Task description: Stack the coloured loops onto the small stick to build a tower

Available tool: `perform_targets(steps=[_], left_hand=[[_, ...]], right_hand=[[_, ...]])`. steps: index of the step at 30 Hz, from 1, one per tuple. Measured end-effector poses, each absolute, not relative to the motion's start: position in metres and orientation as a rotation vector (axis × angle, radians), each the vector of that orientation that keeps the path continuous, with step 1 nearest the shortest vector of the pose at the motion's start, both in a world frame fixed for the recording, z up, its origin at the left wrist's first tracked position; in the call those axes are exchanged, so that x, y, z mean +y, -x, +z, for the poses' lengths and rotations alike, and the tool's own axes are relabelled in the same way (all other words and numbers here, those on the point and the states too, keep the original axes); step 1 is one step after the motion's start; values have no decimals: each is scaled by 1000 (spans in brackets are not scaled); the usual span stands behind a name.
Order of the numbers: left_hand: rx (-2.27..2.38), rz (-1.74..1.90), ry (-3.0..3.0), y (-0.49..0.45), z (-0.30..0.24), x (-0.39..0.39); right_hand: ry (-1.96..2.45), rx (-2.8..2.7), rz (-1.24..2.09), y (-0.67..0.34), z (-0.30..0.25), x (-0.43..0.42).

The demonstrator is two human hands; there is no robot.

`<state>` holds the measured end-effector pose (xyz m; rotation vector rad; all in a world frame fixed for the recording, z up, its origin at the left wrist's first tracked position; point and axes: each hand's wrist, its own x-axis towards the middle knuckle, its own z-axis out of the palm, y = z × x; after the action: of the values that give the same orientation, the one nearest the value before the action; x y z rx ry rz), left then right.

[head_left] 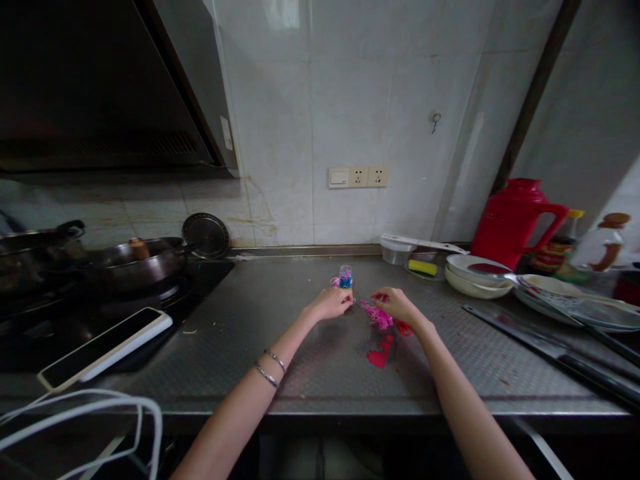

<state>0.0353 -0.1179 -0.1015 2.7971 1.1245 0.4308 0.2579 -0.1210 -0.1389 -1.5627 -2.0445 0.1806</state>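
Note:
My left hand (331, 303) rests low over the metal counter, fingers pinched together; something tiny seems to show at the fingertips, too small to name. Just behind it stands a small clear bottle (345, 275) with blue and pink on it, a bit of pink string (335, 282) at its left side. To the right, my right hand (395, 303) has its thumb and fingers drawn together, and what they hold cannot be made out. Under and beside it lies a tangled bundle of pink string (379, 317). Red cord (404, 328) shows below the palm. Nearer me are red heart-shaped pieces (379, 358).
Left are a phone on a white stand (107, 350), white cables (145, 403) and a pan (143, 263) on the stove. At right lie a long knife (510, 327), stacked bowls (475, 283), plates, a yellow sponge (423, 268) and a red thermos (510, 223).

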Motion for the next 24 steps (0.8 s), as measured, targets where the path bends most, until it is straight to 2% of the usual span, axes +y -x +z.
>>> perform_targets(steps=[8,17,24], left_hand=[[1216,649,-2724,-26,-32,-100],[1325,636,-2787,-36,-42,-80],[1225,854,-2729,-34,-49,-76]], right_hand=[[1580,-2205,136,-253,-132,-126],[1633,-2253,227,-257,-142,-122],[1603,-2233,328,-252,-137,-125]])
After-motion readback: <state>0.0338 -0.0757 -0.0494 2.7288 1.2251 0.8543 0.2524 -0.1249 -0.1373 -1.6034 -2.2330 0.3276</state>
